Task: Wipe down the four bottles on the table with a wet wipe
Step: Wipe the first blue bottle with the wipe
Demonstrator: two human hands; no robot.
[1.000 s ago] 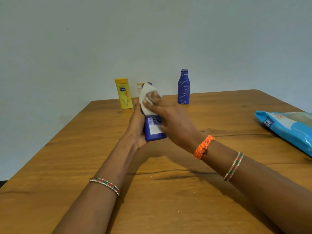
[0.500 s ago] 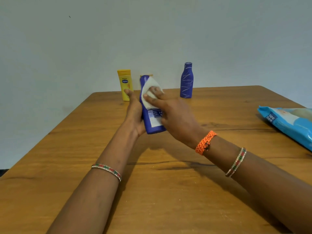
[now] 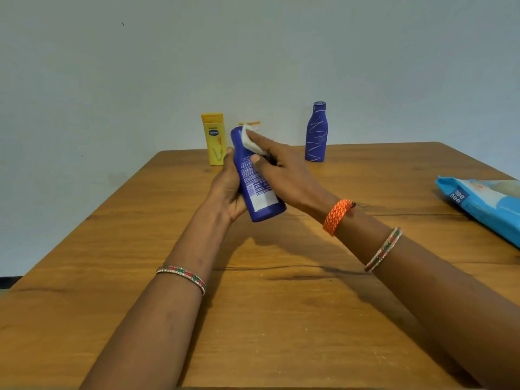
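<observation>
Held bottle: a dark blue lotion bottle (image 3: 254, 178) is being held above the wooden table (image 3: 281, 319), tilted with its top leaning away and to the left, its printed back label facing the camera.
Left hand: the left hand (image 3: 228, 187) is gripping the blue bottle from the left side, fingers curling round its lower body and the thumb lying along its left edge.
Right hand: the right hand (image 3: 284, 170) is pressing a white wet wipe (image 3: 250, 140) against the upper right side of the bottle, the fingers bunching the wipe and the thumb touching the bottle's face.
Yellow bottle: a yellow Vaseline bottle (image 3: 215, 139) is standing upright near the far edge of the table, just behind and to the left of the held bottle.
Hidden bottle: a pale bottle with an orange-banded cap (image 3: 251, 123) is showing only its top behind the held bottle.
Painted bottle: a blue bottle with white zigzag lines (image 3: 316, 133) is standing upright at the far edge, apart to the right.
Wipes pack: a light blue wet-wipe pack (image 3: 484, 201) is lying at the table's right edge.
Wrists: an orange braided band (image 3: 336, 216) and a beaded bangle (image 3: 384, 249) are sitting on the right forearm; another beaded bangle (image 3: 183, 274) is sitting on the left.
</observation>
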